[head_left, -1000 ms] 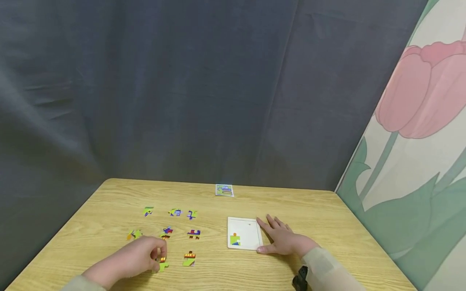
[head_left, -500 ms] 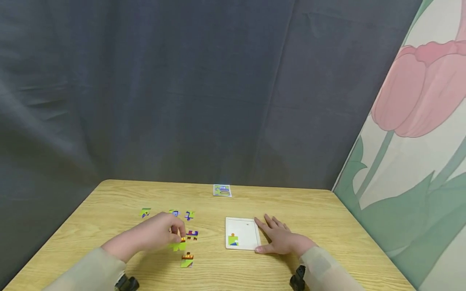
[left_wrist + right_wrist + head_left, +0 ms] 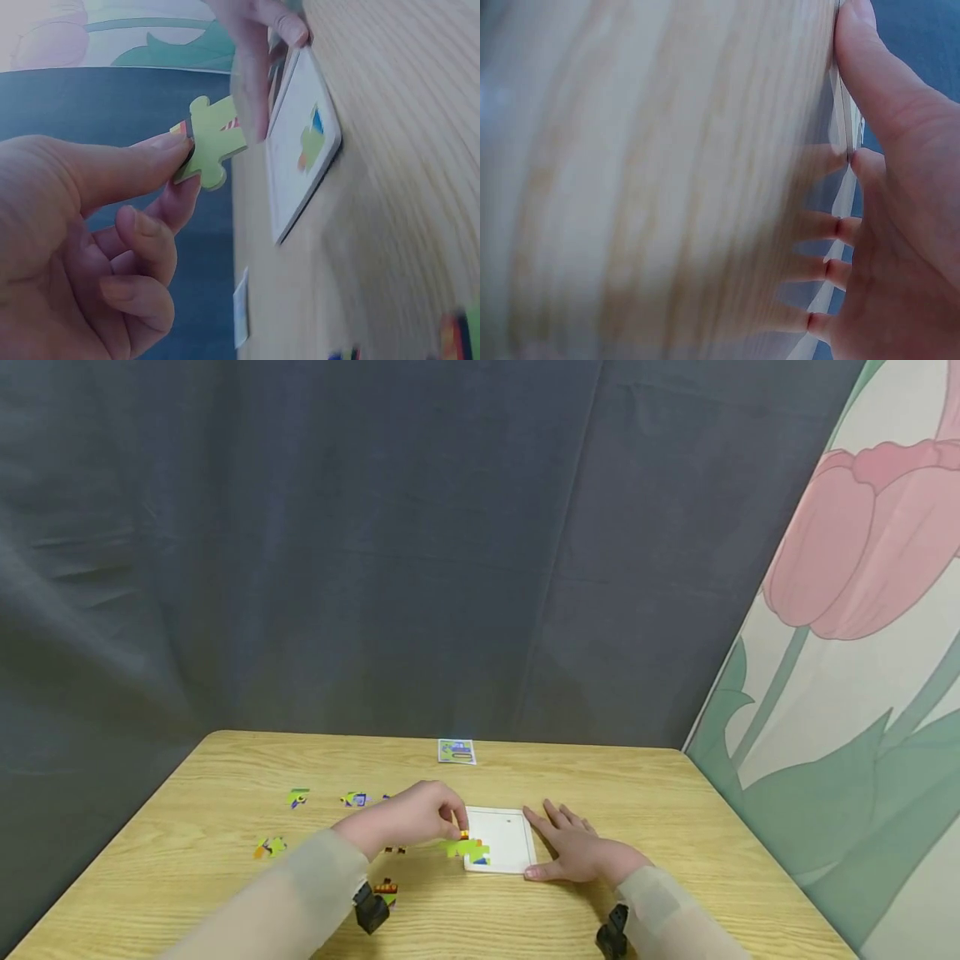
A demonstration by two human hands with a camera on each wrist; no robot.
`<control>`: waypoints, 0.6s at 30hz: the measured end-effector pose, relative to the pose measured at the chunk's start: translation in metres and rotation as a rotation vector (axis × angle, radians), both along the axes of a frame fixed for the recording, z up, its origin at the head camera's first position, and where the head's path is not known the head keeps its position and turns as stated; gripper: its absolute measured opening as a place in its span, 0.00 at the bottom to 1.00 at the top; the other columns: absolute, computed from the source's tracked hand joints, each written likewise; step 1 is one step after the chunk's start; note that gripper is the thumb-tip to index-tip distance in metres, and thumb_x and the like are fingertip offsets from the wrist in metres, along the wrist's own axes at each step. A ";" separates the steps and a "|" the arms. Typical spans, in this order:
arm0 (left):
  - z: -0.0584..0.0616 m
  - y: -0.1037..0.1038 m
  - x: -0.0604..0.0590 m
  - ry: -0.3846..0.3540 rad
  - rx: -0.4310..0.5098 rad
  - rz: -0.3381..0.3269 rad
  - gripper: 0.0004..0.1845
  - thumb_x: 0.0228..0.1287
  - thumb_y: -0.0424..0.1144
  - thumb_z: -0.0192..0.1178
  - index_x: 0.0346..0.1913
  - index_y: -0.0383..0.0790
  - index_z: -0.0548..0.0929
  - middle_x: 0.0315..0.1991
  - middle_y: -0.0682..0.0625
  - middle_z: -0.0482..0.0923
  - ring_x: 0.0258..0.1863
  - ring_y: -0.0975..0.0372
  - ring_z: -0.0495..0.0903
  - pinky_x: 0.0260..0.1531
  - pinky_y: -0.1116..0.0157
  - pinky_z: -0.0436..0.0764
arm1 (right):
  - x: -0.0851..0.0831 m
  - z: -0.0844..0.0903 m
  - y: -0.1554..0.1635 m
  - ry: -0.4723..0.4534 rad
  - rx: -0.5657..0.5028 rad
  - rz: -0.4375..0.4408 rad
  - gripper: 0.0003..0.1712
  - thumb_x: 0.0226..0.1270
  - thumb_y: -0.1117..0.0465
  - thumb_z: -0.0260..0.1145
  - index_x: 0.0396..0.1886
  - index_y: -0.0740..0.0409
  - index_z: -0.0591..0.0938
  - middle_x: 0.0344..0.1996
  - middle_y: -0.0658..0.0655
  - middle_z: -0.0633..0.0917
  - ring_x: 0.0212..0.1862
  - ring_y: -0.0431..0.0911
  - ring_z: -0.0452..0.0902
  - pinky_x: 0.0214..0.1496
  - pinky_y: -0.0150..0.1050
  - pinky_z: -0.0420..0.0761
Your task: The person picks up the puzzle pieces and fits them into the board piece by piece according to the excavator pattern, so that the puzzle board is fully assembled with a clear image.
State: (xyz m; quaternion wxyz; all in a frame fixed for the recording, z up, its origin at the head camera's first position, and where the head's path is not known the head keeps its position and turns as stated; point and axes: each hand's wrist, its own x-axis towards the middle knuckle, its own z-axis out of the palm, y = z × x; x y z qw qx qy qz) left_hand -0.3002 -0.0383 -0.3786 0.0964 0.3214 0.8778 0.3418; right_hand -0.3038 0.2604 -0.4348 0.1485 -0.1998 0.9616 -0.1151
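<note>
Dark curtain (image 3: 337, 552): hung beyond the wooden table (image 3: 187, 827), toward twelve o'clock of the white tray (image 3: 510, 839);
Orange-and-green piece (image 3: 270, 847): lay at nine o'clock of the tray, well apart;
Dark-edged green piece (image 3: 297, 797): lay slightly above nine o'clock;
Blue-and-green piece (image 3: 354, 799): lay between nine and ten o'clock;
Red-and-green piece (image 3: 386, 890): lay toward eight o'clock; partly hidden by the black wrist device (image 3: 371, 907);
Left hand (image 3: 412, 814): reached in from eight o'clock; pinched the held puzzle piece (image 3: 456, 848) between thumb and finger; curled the other fingers toward the palm;
Held puzzle piece: mostly light green, red and yellow near the pinch; hung above the table, by the tray's nine o'clock edge in the head view;
Picture card (image 3: 457, 752): lay toward eleven o'clock, near the far table edge;
Placed piece (image 3: 312, 139): lay in the tray, toward eight o'clock; showed green, blue and orange;
White tray: lay flat just beside the right hand (image 3: 573, 847);
Right hand: rested at three o'clock of the tray with fingers spread; touched the tray's edge with thumb and forefinger;
Tulip-patterned wall (image 3: 847, 677): stood toward two o'clock.
</note>
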 end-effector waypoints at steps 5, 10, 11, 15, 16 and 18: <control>-0.013 0.026 -0.011 -0.039 0.041 0.037 0.09 0.61 0.29 0.67 0.30 0.48 0.87 0.26 0.54 0.75 0.30 0.62 0.70 0.30 0.63 0.69 | -0.002 0.000 0.000 0.006 0.010 0.015 0.58 0.57 0.26 0.61 0.80 0.50 0.52 0.76 0.68 0.49 0.74 0.69 0.42 0.67 0.69 0.47; -0.029 0.046 -0.019 -0.084 0.108 0.099 0.08 0.63 0.29 0.65 0.31 0.46 0.87 0.30 0.55 0.76 0.31 0.63 0.71 0.33 0.64 0.71 | -0.001 0.001 -0.001 0.003 0.034 0.002 0.59 0.56 0.25 0.59 0.80 0.48 0.52 0.76 0.68 0.49 0.74 0.68 0.42 0.67 0.69 0.48; -0.032 0.050 -0.020 -0.088 0.120 0.111 0.08 0.63 0.29 0.65 0.31 0.45 0.87 0.31 0.55 0.76 0.31 0.63 0.71 0.32 0.64 0.72 | 0.000 0.001 -0.002 0.006 0.031 -0.007 0.58 0.56 0.25 0.60 0.80 0.47 0.53 0.76 0.67 0.50 0.74 0.68 0.43 0.67 0.69 0.48; -0.040 0.060 -0.019 -0.113 0.134 0.144 0.08 0.63 0.28 0.65 0.30 0.44 0.87 0.30 0.54 0.76 0.30 0.63 0.72 0.31 0.65 0.72 | 0.000 -0.001 -0.001 0.020 0.022 -0.007 0.58 0.56 0.26 0.61 0.79 0.47 0.54 0.76 0.66 0.51 0.74 0.68 0.44 0.67 0.68 0.50; -0.042 0.062 -0.019 -0.119 0.135 0.147 0.08 0.62 0.28 0.65 0.30 0.44 0.87 0.30 0.54 0.76 0.30 0.62 0.72 0.31 0.64 0.72 | -0.001 -0.002 -0.001 0.022 0.019 -0.002 0.58 0.56 0.26 0.61 0.79 0.48 0.54 0.76 0.67 0.51 0.74 0.68 0.44 0.67 0.69 0.50; -0.046 0.066 -0.018 -0.120 0.127 0.151 0.08 0.62 0.28 0.66 0.30 0.45 0.87 0.31 0.56 0.76 0.30 0.63 0.72 0.32 0.64 0.72 | -0.001 -0.002 0.001 0.027 0.013 0.011 0.58 0.56 0.25 0.60 0.79 0.49 0.54 0.76 0.68 0.50 0.74 0.69 0.44 0.67 0.69 0.50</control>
